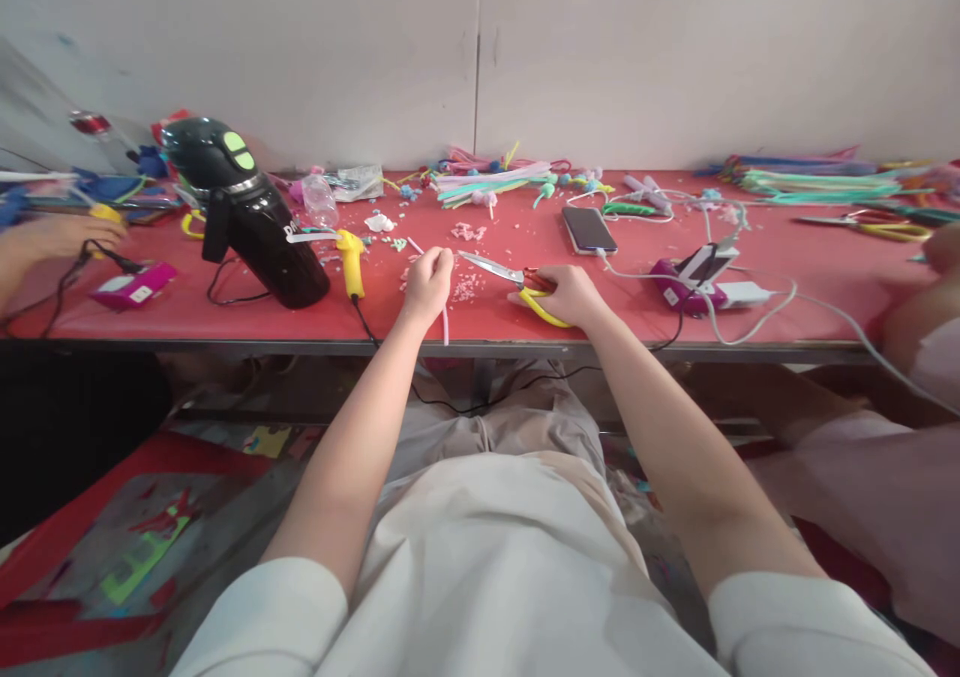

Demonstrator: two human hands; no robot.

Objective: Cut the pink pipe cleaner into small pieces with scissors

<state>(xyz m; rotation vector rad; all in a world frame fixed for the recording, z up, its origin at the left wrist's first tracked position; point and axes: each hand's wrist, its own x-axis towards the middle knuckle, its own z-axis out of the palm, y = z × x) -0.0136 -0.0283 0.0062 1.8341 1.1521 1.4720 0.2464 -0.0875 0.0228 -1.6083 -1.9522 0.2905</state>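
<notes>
Closed in a pinch, my left hand [430, 282] holds a thin pink strip [446, 325] whose lower end hangs near the table's front edge. My right hand [568, 296] grips scissors [491, 268] with yellow and red handles; the blades point left, with their tips close to my left fingers. Small pink clippings [469, 287] lie scattered on the red table [525, 207] between and around the hands. A yellow glue gun [350, 265] rests left of my left hand.
A black bottle [259, 222] stands tilted at the left. Behind my right hand lies a phone [589, 230] with a white cable. A purple power strip [688, 288] sits at right. Bundled strips [495, 184] line the back. Other people's arms reach in at both sides.
</notes>
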